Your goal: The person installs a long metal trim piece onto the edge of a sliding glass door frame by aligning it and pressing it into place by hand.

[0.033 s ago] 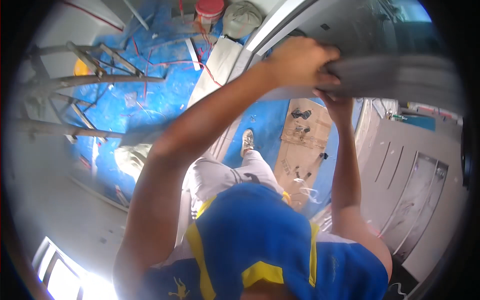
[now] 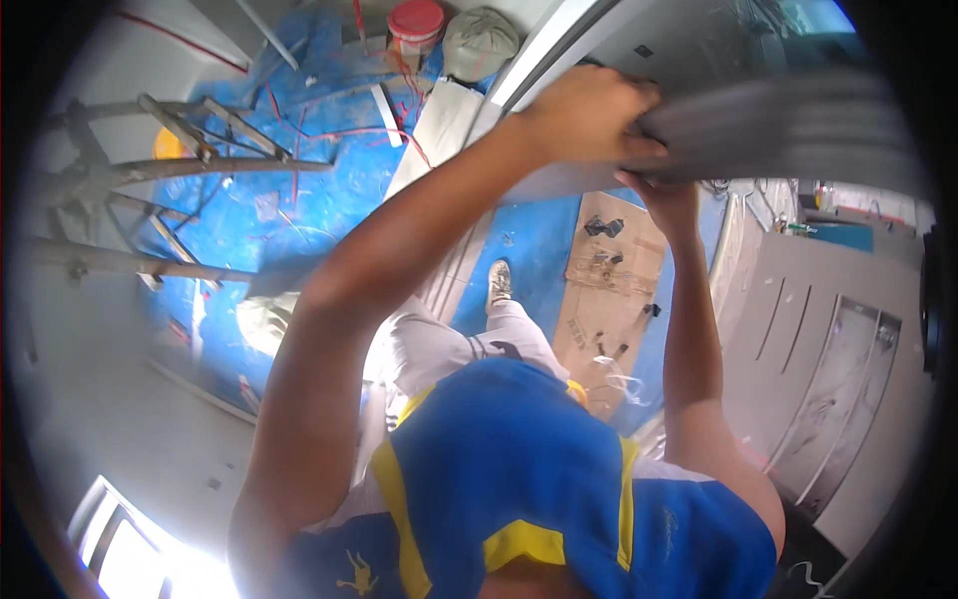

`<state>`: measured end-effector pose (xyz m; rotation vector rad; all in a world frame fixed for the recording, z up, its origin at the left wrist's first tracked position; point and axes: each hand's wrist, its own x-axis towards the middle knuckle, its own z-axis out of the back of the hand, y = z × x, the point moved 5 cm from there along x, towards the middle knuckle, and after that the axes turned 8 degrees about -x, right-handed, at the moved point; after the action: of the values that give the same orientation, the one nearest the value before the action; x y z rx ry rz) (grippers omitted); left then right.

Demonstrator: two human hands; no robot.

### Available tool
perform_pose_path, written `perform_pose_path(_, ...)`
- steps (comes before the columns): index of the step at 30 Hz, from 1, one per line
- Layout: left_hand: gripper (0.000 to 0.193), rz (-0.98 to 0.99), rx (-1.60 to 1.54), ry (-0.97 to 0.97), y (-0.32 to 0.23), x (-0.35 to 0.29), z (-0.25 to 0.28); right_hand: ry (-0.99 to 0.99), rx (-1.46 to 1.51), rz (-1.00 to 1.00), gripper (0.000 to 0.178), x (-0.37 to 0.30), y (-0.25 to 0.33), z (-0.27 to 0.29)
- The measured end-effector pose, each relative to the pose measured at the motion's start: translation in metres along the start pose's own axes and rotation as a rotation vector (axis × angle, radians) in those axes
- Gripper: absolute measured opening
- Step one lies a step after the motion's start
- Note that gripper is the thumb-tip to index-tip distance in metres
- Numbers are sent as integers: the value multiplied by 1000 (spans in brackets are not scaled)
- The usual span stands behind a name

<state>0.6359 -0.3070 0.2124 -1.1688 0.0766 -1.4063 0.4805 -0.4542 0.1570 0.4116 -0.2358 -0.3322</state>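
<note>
My left hand (image 2: 591, 112) reaches up and across to the upper middle, its fingers closed round the end of a long dark-grey strip (image 2: 788, 125). Close below it, my right hand (image 2: 667, 205) is raised with its fingers closed against the strip's underside, partly hidden by it. The strip runs off to the right and is smeared by motion, so its exact kind does not show. Behind both hands stands a grey door or window frame (image 2: 544, 65) with a dark panel.
Flattened cardboard (image 2: 609, 299) with black scraps lies by my feet on blue floor covering (image 2: 349, 175). A wooden ladder (image 2: 210, 168) is at the left. A red-lidded bucket (image 2: 415, 25) and a full sack (image 2: 479, 45) sit at the back. Grey panelling (image 2: 763, 329) is on the right.
The grey strip has shifted slightly up and left together with both hands. My grip on it looks the same, and the whole view has moved a little.
</note>
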Motion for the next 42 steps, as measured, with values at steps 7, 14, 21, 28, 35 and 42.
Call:
perform_pose_path(7, 57, 72, 73, -164, -8, -9, -3, -89, 9, 46, 54, 7, -2, -2)
perform_pose_path(14, 65, 179, 175, -213, -21, -15, -7, -91, -46, 163, 57, 15, -18, -16)
perform_pose_path(21, 137, 339, 254, -422, -74, -16, -43, 29, -20, 264, 38, 12, -5, -16)
perform_pose_path(28, 140, 384, 553, -839, -81, -8, -78, -194, -55, 532, 16, 11, -4, -32)
perform_pose_path(35, 129, 360, 546, -884, -88, -19, -81, -123, -72, 500, 20, 2, -4, -43)
perform_pose_path(42, 129, 257, 552, -882, -108, -55, -78, -162, -46, 521, 28, -33, 15, -46)
